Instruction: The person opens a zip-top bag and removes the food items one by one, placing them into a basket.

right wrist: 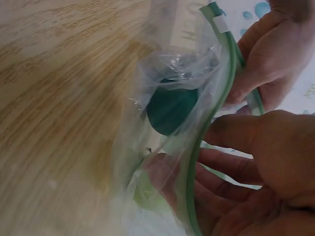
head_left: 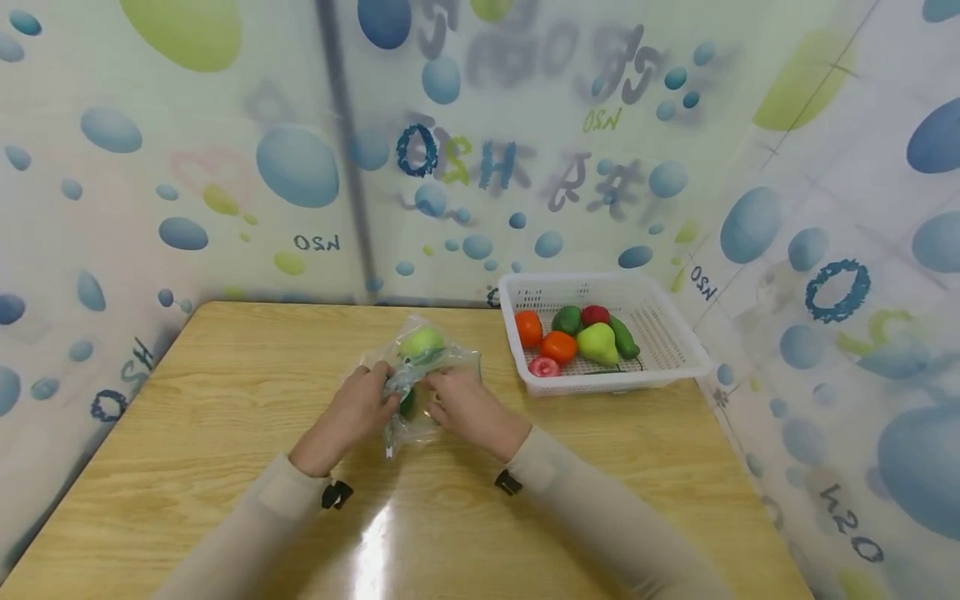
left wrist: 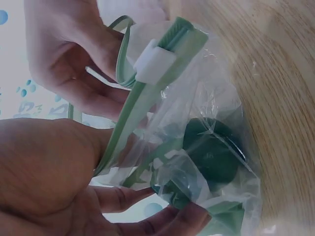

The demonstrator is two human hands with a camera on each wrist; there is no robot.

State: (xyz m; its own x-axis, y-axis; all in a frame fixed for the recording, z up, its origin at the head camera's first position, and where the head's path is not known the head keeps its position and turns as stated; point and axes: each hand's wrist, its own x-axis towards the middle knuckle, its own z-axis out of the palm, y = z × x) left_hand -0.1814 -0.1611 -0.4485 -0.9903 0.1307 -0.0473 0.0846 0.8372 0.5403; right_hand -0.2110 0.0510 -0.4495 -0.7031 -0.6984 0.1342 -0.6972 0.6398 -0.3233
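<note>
A clear zip bag (head_left: 405, 379) with a green zip strip and white slider (left wrist: 155, 63) lies on the table between both hands. Inside it are a light green round fruit (head_left: 422, 343) and a dark green, smooth, rounded piece of produce (right wrist: 172, 108), whose kind I cannot tell. My left hand (head_left: 356, 408) pinches the bag's plastic near its mouth. On the opposite side, my right hand (head_left: 468, 408) grips the zip edge, and some fingertips show through the film in the right wrist view. Crumpled plastic partly hides the contents.
A white perforated basket (head_left: 667, 333) stands at the back right, holding a green pear (head_left: 597, 343), orange-red tomatoes (head_left: 558, 347) and other red and green produce. The wooden table (head_left: 247, 375) meets a patterned wall covering (head_left: 465, 208) behind.
</note>
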